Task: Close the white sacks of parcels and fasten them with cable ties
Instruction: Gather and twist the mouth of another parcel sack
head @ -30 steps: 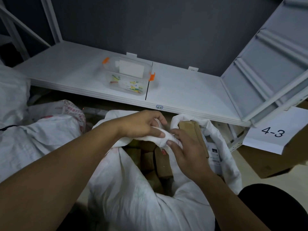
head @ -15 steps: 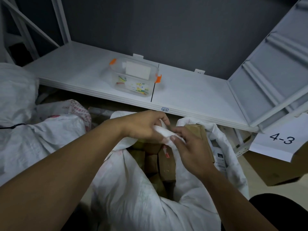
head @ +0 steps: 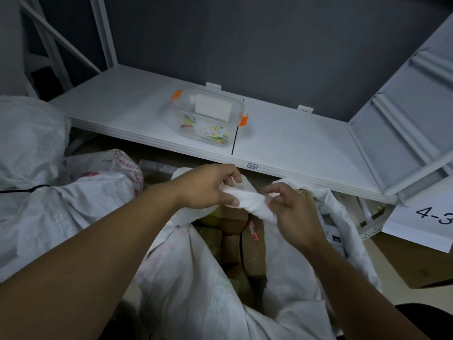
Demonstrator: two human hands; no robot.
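- Grip: left hand (head: 208,187) pinches the bunched rim (head: 250,201) of the white sack (head: 196,290); right hand (head: 291,212) pinches the same twist just beside it; both clamped on fabric, likely to narrow the mouth.
- Sack sits below the shelf (head: 294,148); cardboard parcels (head: 252,244) exposed; untied.
- Clear box (head: 208,119) on shelf, probably cable ties.

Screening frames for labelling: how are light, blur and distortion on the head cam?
Head view: dim, even light, no glare; wide-angle lens skews the shelf lines; left hand, right hand and white sack slightly soft; clear box contents smeared; 4-3 sign readable, cut off at frame edge.
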